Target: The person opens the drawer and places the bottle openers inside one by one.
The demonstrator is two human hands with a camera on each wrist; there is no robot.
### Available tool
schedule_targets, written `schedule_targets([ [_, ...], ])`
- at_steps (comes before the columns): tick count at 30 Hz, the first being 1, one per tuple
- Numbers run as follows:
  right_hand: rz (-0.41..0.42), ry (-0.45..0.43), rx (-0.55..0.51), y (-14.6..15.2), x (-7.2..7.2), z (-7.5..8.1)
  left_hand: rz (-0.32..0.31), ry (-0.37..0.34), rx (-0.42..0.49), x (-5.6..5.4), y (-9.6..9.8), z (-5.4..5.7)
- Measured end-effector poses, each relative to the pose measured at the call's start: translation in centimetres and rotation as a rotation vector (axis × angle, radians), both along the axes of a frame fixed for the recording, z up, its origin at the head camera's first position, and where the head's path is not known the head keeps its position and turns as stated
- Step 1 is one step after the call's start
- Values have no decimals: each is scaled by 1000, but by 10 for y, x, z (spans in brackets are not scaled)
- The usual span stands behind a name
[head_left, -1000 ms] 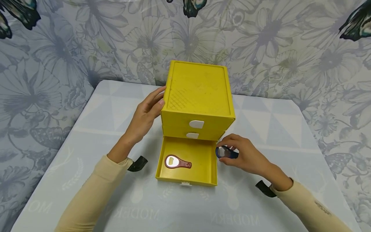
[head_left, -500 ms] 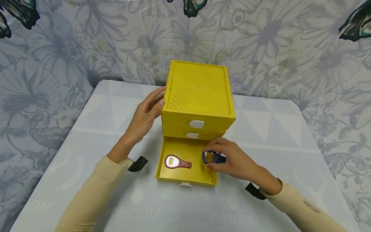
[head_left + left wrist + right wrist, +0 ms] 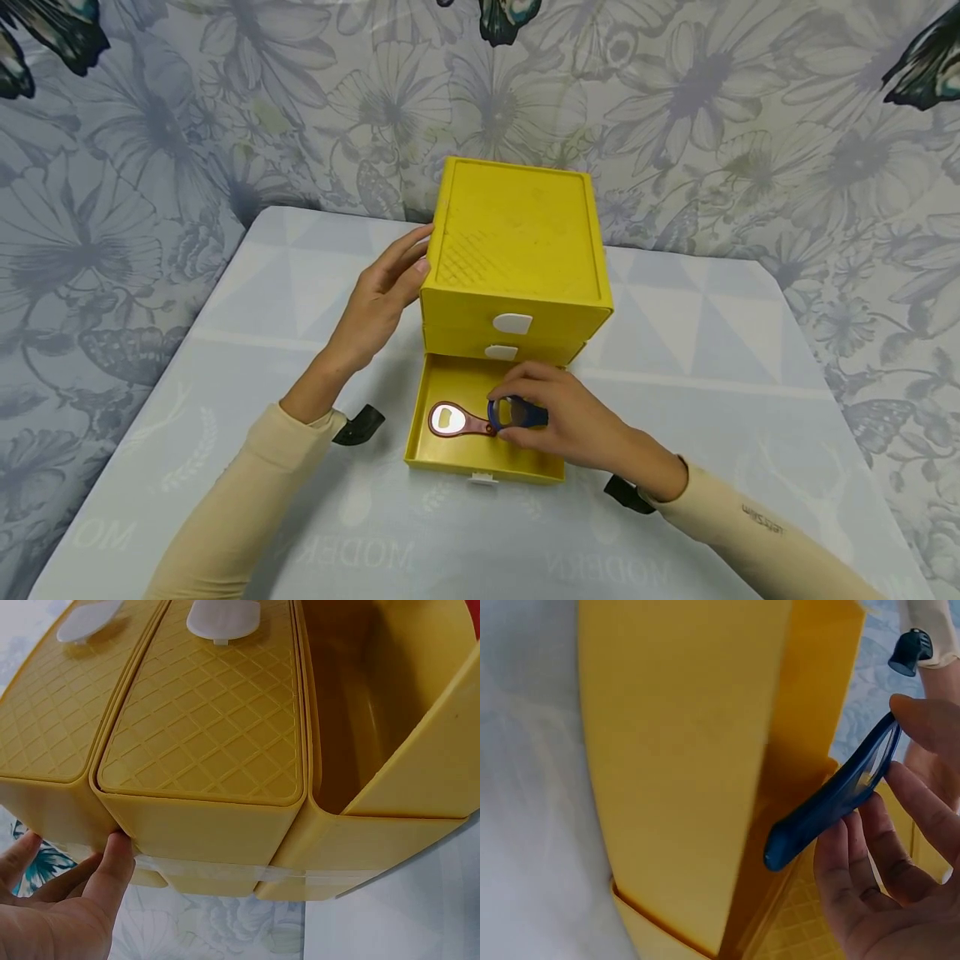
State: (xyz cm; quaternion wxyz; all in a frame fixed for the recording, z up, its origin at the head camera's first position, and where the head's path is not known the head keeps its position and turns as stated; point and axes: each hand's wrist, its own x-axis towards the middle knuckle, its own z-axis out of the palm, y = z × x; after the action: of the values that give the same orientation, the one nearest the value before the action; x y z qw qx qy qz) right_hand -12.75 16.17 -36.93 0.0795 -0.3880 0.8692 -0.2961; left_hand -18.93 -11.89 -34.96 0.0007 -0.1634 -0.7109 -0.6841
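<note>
A yellow drawer box [image 3: 521,229] stands on the table with its bottom drawer [image 3: 450,454] pulled out. Inside that drawer lies a dark red bottle opener [image 3: 447,419], its round end to the left. Over the drawer, my right hand [image 3: 577,417] pinches a blue bottle opener [image 3: 534,414] between thumb and fingers; in the head view it overlaps the red one's handle end. The right wrist view shows the blue opener [image 3: 832,799] tilted above the drawer wall. My left hand [image 3: 375,308] rests its fingers against the box's left side, and its fingertips [image 3: 116,851] touch that side in the left wrist view.
Two upper drawers with white tabs [image 3: 513,323] are closed above the pulled-out one. A pale patterned cloth [image 3: 690,333] covers the table. Behind it hangs a floral backdrop [image 3: 697,125]. A black strap end [image 3: 360,425] sticks out at the left cuff.
My right hand has carried the blue bottle opener leftward, from beside the drawer's right wall to over its middle, near the red opener. The left hand has stayed against the box.
</note>
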Motion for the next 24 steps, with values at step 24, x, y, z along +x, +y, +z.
schedule_targets([
  [24,-82,202,169,-5,-8,-39,1,7,0,0,1,1],
])
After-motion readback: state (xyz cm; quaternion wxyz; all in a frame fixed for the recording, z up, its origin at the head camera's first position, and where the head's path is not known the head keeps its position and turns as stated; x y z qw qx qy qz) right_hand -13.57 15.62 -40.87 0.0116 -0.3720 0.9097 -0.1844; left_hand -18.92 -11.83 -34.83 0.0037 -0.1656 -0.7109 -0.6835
